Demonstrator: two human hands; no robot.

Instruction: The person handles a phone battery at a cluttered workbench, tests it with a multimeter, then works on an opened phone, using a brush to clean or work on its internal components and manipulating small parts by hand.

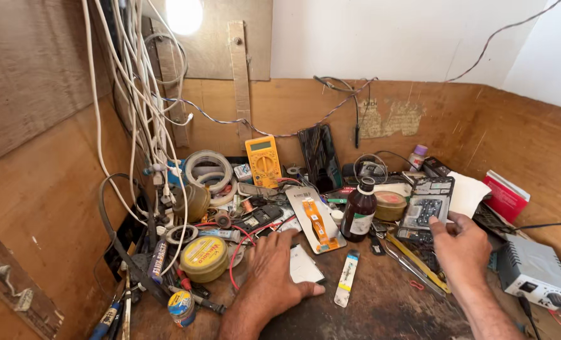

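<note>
The wooden workbench [387, 308] is crowded with repair clutter, and all positions below are given relative to the dark brown bottle [359, 217] standing upright near its middle. Largest among the loose items, a grey power unit [535, 271] is seen well to the right of the bottle and nearer the viewer, and a yellow multimeter [263, 161] is propped behind it to the left. The opened phone frame [426, 208], just right of the bottle, is the thing in hand: the right hand [462, 249] is laid against its lower right corner with the fingers loosely spread, touching rather than clasping it; whether any finger is hooked under the edge cannot be told. The left hand [273, 271], left of the bottle and nearer the viewer, is pressed flat and open beside a small white card [304, 266], its thumb under the card's lower edge; nothing is gripped. A phone back with an orange flex strip [317, 221] lies just left of the bottle. It is judged that the frame is best lifted by its edges, level and slowly, so that the bottle is not knocked and the metal tweezers [406, 263] lying below it are not dragged along.
</note>
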